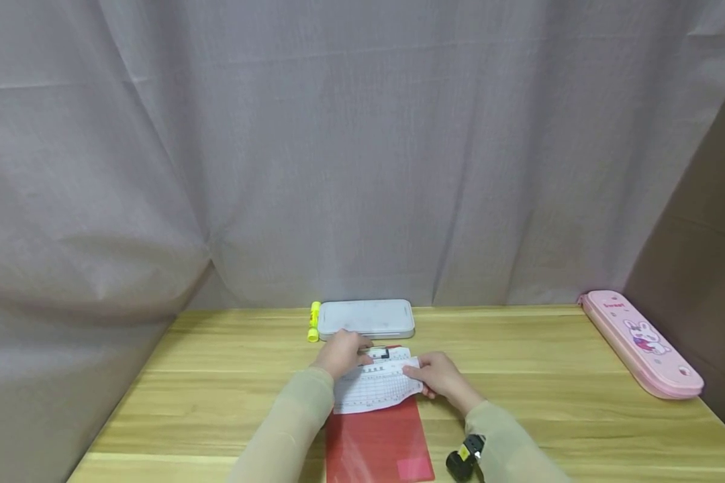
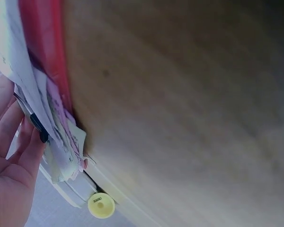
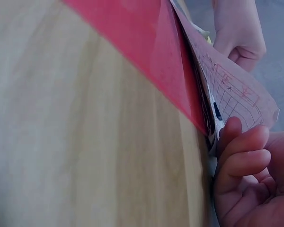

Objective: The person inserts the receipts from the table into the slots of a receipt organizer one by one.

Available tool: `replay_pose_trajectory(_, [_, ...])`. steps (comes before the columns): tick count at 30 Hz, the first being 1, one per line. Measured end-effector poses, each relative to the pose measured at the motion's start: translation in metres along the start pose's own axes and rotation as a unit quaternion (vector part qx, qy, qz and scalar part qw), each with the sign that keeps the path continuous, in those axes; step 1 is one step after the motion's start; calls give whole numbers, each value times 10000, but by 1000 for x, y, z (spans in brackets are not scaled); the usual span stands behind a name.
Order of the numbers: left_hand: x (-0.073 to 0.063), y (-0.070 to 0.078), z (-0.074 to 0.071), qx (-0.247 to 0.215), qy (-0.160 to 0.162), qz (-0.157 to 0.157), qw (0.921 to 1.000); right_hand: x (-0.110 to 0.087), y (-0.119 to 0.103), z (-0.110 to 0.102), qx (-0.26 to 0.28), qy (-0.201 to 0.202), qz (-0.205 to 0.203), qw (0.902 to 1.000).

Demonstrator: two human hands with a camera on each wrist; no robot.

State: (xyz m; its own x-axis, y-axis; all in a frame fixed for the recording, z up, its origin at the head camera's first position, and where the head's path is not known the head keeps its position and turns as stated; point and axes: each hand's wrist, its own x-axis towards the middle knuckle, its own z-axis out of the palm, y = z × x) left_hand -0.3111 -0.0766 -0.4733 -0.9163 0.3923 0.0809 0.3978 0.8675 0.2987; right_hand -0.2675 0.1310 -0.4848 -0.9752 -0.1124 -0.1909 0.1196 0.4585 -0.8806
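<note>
A red clipboard (image 1: 376, 439) lies on the table with a stack of papers at its top end. A printed sheet (image 1: 374, 389) with a grid lies over the stack, its lower edge lifted and curved. My left hand (image 1: 342, 354) is at the board's top, its thumb and fingers around the black-tipped clip (image 2: 38, 126), close by the paper edges. My right hand (image 1: 446, 379) pinches the sheet's right edge between thumb and fingers. In the right wrist view the sheet (image 3: 232, 97) stands tilted up from the board, with the right hand's fingers (image 3: 241, 163) curled beside it.
Behind the board lies a pale grey case (image 1: 365, 317), with a yellow glue stick (image 1: 313, 322) at its left side. A pink pencil case (image 1: 643, 343) sits at the far right. Grey cloth (image 1: 362, 154) hangs at the table's back edge.
</note>
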Motion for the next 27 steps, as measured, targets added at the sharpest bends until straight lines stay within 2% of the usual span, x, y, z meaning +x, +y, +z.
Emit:
replay_pose_trajectory(8, [2,-1,1,114,11,218,9997,1,-3,4,-261,110,66,9996])
replay_pose_trajectory(14, [2,2,4,785,150,642,9947,2,-5,9,-844,339,-5,9959])
replay_pose_trajectory(18, [0,4,5,995,218,668,9926,2,-8,11,-870,246,132,9958])
replay_pose_trajectory(23, [0,5,5,1014,344,675,9920,5,-11,11,-835,39,345,9959])
replay_pose_trajectory(27, [1,5,4,1059,326,580,9921,9,-15,10,-881,-25,506,9948])
